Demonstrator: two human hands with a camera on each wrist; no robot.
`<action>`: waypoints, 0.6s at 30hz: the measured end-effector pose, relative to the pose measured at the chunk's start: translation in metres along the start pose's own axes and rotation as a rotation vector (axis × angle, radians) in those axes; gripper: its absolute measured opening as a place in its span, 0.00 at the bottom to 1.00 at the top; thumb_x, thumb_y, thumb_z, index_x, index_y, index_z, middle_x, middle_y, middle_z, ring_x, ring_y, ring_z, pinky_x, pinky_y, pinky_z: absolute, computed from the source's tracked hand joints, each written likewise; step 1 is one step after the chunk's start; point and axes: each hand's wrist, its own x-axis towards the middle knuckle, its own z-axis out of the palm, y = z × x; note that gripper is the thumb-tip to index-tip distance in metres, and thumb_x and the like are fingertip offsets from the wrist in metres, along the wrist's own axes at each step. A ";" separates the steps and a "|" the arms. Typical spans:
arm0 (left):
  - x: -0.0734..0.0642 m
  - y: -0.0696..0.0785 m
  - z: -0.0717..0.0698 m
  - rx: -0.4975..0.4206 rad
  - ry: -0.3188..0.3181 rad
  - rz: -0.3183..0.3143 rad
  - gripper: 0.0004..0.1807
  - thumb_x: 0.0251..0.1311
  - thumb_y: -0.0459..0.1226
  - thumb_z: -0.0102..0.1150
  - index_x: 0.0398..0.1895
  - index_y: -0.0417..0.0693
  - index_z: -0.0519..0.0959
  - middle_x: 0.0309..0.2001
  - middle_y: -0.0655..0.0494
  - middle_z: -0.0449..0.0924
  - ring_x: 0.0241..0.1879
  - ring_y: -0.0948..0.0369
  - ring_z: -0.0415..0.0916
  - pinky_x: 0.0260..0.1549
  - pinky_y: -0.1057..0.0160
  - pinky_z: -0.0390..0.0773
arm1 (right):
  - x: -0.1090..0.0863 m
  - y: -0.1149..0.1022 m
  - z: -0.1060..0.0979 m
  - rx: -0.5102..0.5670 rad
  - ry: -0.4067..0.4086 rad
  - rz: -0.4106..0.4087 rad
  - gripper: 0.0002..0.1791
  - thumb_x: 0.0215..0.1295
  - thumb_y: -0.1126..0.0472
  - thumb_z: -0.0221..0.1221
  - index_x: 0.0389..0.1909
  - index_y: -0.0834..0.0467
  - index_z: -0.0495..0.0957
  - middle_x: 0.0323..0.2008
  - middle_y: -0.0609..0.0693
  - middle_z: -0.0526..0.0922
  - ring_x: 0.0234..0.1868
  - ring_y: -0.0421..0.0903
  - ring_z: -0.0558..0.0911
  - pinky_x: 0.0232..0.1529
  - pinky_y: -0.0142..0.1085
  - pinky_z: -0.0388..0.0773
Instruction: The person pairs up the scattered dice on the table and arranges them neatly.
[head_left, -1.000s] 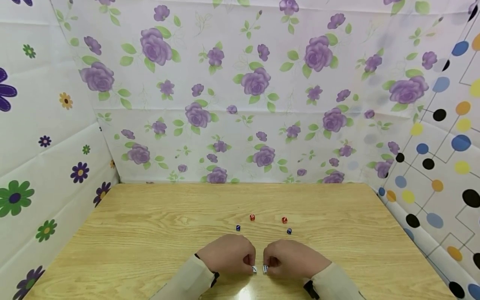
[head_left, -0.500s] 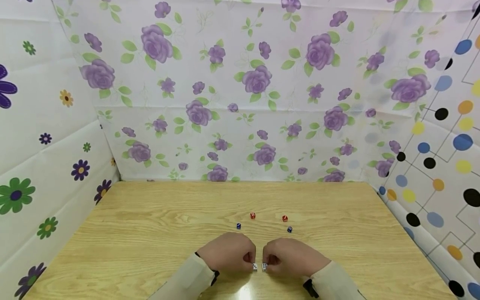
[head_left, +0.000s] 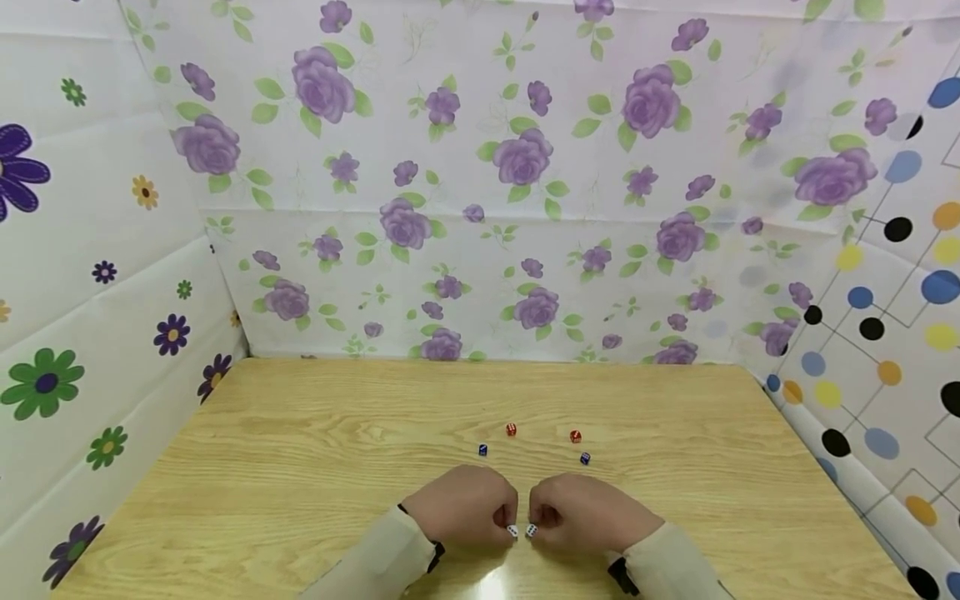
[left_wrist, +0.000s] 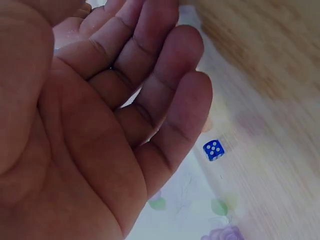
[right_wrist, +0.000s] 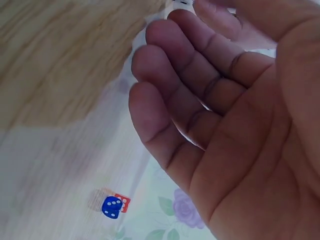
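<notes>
Near the table's front, my left hand [head_left: 467, 507] pinches a white die [head_left: 513, 531] between thumb and fingertips. Mirroring it, my right hand [head_left: 588, 512] pinches another white die [head_left: 532, 531]. The two white dice face each other across a narrow gap and look tilted. Beyond the hands lie a blue die [head_left: 483, 450] and a red die [head_left: 512, 430] on the left, and a blue die [head_left: 585, 458] and a red die [head_left: 575, 437] on the right. In the left wrist view, the curled outer fingers [left_wrist: 187, 112] hide that hand's pinch.
The wooden table [head_left: 315, 417] extends around the hands. A floral cloth [head_left: 480, 183] hangs behind it, with a flower-print cloth [head_left: 120, 358] at the left and a dotted cloth [head_left: 862, 350] at the right.
Both white dice have turned to a tilted pose in the fingers and come slightly closer together. The head view has shifted a little. The red and blue dice stay put.
</notes>
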 end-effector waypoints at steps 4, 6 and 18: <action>0.000 -0.002 0.000 0.004 0.003 -0.025 0.07 0.49 0.45 0.68 0.22 0.66 0.77 0.21 0.78 0.70 0.22 0.76 0.68 0.26 0.73 0.70 | 0.002 -0.002 0.000 -0.030 0.010 0.031 0.09 0.58 0.61 0.61 0.25 0.42 0.77 0.23 0.31 0.72 0.23 0.31 0.68 0.28 0.27 0.69; -0.001 -0.002 -0.001 0.003 0.000 -0.033 0.08 0.49 0.46 0.68 0.22 0.66 0.77 0.21 0.79 0.70 0.22 0.76 0.68 0.26 0.73 0.70 | 0.002 -0.003 0.000 -0.035 0.011 0.037 0.09 0.57 0.62 0.61 0.26 0.42 0.76 0.23 0.32 0.73 0.23 0.31 0.68 0.27 0.27 0.68; -0.002 0.000 -0.005 0.006 -0.001 -0.034 0.07 0.49 0.45 0.68 0.22 0.66 0.78 0.21 0.79 0.71 0.23 0.77 0.68 0.26 0.74 0.70 | 0.004 -0.011 -0.002 -0.063 0.011 -0.003 0.07 0.55 0.61 0.63 0.26 0.45 0.76 0.22 0.35 0.72 0.23 0.31 0.67 0.27 0.27 0.67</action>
